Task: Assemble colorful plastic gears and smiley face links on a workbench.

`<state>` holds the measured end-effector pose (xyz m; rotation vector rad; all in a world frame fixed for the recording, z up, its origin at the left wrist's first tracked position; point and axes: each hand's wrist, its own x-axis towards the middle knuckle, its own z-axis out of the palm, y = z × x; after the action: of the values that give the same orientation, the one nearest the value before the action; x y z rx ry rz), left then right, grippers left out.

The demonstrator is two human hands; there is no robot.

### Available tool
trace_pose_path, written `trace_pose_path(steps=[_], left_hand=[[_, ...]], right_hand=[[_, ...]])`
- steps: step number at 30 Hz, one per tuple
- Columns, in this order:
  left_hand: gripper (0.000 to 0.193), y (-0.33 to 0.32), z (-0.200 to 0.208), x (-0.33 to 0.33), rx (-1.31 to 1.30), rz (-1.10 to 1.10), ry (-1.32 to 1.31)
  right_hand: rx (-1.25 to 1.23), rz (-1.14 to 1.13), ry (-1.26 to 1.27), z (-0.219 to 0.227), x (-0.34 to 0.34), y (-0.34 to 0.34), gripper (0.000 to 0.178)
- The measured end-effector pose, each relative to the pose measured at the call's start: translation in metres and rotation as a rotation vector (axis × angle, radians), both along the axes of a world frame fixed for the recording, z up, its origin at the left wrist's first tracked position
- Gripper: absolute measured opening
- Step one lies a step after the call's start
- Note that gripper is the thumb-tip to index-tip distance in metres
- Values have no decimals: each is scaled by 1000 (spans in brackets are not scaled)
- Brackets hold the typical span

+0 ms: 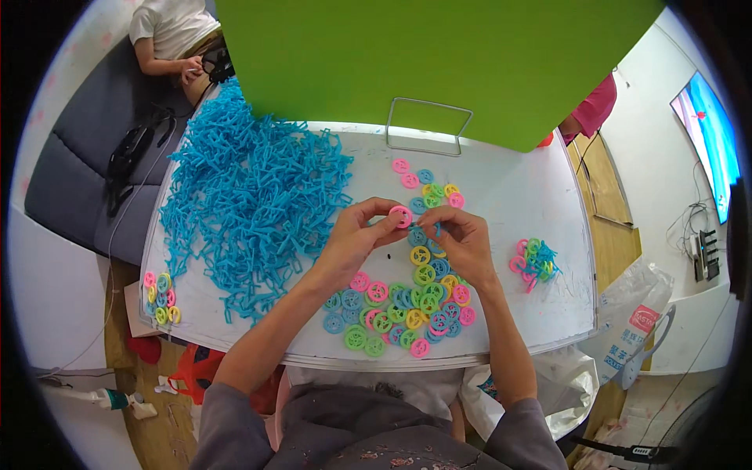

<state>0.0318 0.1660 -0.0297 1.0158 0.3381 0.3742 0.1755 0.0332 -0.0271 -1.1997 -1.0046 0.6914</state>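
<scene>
Over the middle of the white table, my left hand [356,235] pinches a small pink plastic wheel [401,217] upright between thumb and fingers. Close against it, my right hand [462,239] is closed on a small blue plastic piece [438,229], which shows only in part between the fingertips. The two hands nearly meet at the pink wheel; whether the blue piece is joined to it I cannot tell. Below my hands spreads a pile of pink, blue, green and yellow wheels [425,274]. A smaller group of wheels [433,190] lies just beyond my fingers.
A large heap of blue plastic pieces [251,188] covers the table's left side. A small cluster of wheels with blue pieces [534,262] sits at right, another wheel group [162,298] at the left edge. A green board [439,70] and wire stand [427,147] stand at the back.
</scene>
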Motion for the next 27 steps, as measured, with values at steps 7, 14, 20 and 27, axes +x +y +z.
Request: trace_pose_path(steps=[7, 14, 20, 27], left_hand=[[23, 1, -4, -3, 70, 35, -28], [22, -3, 1, -4, 3, 6, 22], [17, -4, -2, -5, 99, 38, 73], [11, -11, 0, 0, 254, 187, 59]], right_hand=[[-123, -130, 93, 8, -15, 7, 14], [13, -194, -466, -5, -7, 3, 14], [-117, -342, -115, 19, -32, 8, 22], [-242, -210, 23, 2, -22, 6, 19]])
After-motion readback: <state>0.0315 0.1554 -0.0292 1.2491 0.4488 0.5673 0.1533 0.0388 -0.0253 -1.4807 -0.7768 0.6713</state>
